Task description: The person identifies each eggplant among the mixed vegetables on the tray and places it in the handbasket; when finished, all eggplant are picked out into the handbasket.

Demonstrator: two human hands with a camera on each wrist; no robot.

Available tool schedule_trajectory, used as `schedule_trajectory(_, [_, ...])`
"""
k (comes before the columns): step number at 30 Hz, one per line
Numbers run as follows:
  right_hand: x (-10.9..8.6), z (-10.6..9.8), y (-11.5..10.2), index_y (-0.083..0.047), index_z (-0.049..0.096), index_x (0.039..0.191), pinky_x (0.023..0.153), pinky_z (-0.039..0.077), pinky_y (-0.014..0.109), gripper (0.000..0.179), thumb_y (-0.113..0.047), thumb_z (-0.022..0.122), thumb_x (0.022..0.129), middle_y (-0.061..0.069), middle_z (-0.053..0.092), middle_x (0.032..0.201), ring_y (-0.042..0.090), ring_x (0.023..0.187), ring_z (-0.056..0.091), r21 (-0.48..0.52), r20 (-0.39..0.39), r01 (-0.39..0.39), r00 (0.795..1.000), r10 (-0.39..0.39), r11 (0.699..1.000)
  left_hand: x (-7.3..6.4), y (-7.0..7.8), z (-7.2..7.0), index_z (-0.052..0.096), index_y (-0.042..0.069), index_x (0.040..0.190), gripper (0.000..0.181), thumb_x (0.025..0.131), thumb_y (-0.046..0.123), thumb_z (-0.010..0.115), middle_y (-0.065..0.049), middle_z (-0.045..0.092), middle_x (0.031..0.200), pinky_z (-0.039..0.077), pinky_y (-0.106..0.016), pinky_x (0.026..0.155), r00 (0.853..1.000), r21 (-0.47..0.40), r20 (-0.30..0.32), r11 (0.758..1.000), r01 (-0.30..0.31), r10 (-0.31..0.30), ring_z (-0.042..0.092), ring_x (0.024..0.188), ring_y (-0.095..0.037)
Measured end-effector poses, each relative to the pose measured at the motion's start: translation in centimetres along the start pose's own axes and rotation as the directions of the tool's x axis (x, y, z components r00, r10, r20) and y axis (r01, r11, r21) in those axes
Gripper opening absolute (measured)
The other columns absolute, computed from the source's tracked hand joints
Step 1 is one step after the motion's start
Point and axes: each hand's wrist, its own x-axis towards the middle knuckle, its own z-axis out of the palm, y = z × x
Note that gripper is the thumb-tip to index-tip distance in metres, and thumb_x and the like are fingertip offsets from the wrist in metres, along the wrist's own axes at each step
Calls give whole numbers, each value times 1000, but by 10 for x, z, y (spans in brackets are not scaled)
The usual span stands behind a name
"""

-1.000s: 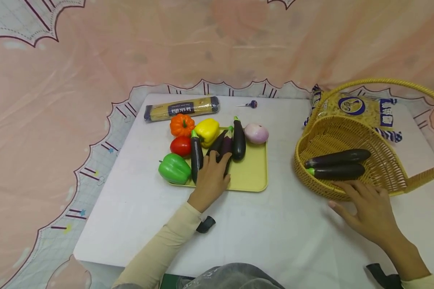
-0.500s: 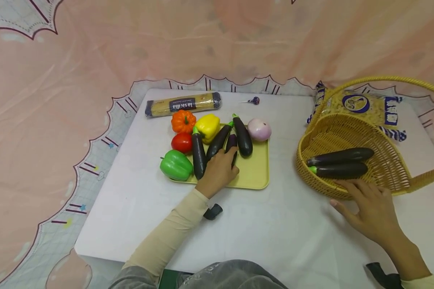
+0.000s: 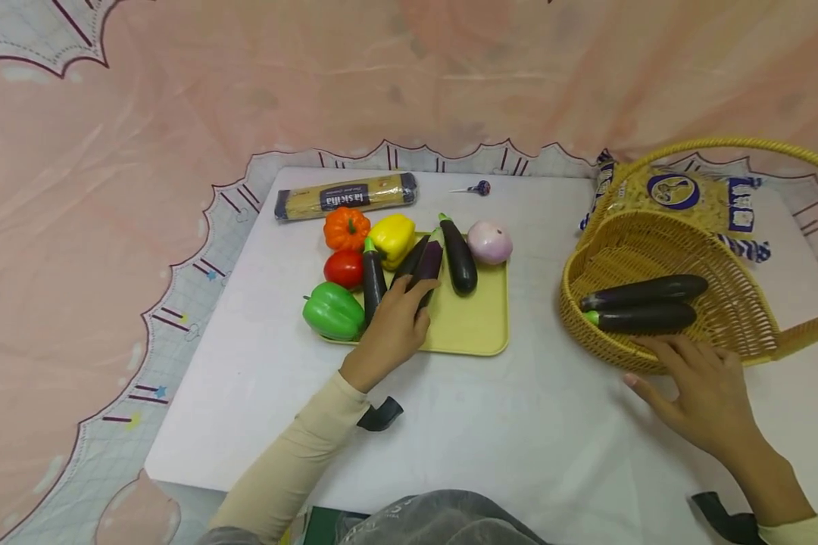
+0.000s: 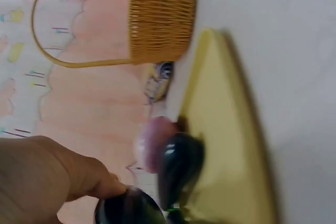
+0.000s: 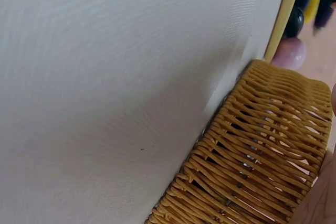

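My left hand (image 3: 390, 327) grips a purple eggplant (image 3: 429, 261) above the yellow tray (image 3: 470, 325), its stem end pointing away; its lower end is hidden by the fingers. In the left wrist view a fingertip presses the dark eggplant (image 4: 128, 208). A second eggplant (image 3: 409, 261) lies partly behind it, with others on the left (image 3: 373, 280) and right (image 3: 460, 261). My right hand (image 3: 709, 397) rests with loosely extended fingers at the near rim of the wicker basket (image 3: 736, 303), thumb outside. Inside lie two eggplants (image 3: 644, 318), side by side.
Around the tray's left and back are a green pepper (image 3: 334, 312), tomato (image 3: 344, 269), orange pumpkin-shaped vegetable (image 3: 347, 229), yellow pepper (image 3: 391, 240) and onion (image 3: 489, 242). Behind sit a spaghetti pack (image 3: 348, 197), lollipop (image 3: 480, 188) and pasta bag (image 3: 688, 200). The basket's tall handle (image 3: 743, 142) arches up.
The left hand has closed on the purple eggplant and lifted it slightly, tilting it across the one beside it. The right hand has stayed at the basket rim.
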Motion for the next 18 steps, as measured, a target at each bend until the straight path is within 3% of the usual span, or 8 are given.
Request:
schedule_trajectory(3, [-1, -2, 0, -11, 62, 122, 70, 27, 55, 62, -51, 76, 77, 19, 61, 112, 43, 96, 54, -6, -3, -8, 1000, 8, 1000, 4, 9, -8, 58, 11, 134, 41, 95, 1, 56, -27, 42, 144, 44, -53, 102, 995, -1, -19, 995, -100, 100, 46, 128, -42])
schedule_trajectory(6, [-1, -3, 1, -11, 62, 122, 71, 27, 57, 62, -51, 76, 78, 19, 60, 113, 43, 96, 53, -4, -7, -15, 1000, 15, 1000, 13, 20, -10, 57, 14, 136, 41, 96, 1, 54, -23, 39, 148, 45, -46, 101, 966, -2, -28, 966, -258, 258, 46, 125, -36])
schedule_trajectory(10, [-1, -3, 1, -11, 61, 122, 71, 26, 56, 62, -51, 77, 78, 19, 60, 116, 43, 97, 53, 0, -14, -14, 1000, 14, 1000, 32, 40, -2, 57, 15, 136, 42, 97, 0, 52, -19, 37, 150, 41, -42, 101, 879, 44, -3, 878, -477, 477, 45, 123, -33])
schedule_trajectory(12, [-1, -2, 1, -11, 61, 123, 71, 26, 55, 63, -50, 78, 77, 18, 60, 118, 43, 98, 54, 4, -17, -10, 1000, 10, 1000, 43, 53, 4, 56, 17, 137, 42, 98, 2, 50, -17, 36, 151, 39, -38, 102, 832, 87, 47, 828, -554, 552, 45, 124, -31])
schedule_trajectory(16, [-1, 0, 1, -10, 61, 125, 74, 28, 57, 65, -48, 79, 76, 19, 60, 119, 44, 103, 53, 9, -3, -12, 1000, 12, 1000, 68, 77, 20, 52, 22, 140, 45, 98, 6, 48, -15, 35, 152, 39, -34, 101, 737, 178, 199, 716, -675, 645, 45, 126, -28])
schedule_trajectory(18, [-1, 1, 0, -9, 61, 125, 75, 28, 57, 65, -47, 80, 75, 20, 60, 120, 44, 105, 52, 8, 2, -11, 1000, 11, 1000, 82, 89, 27, 50, 22, 143, 49, 97, 6, 50, -15, 32, 154, 39, -34, 101, 698, 189, 277, 674, -714, 661, 45, 127, -28])
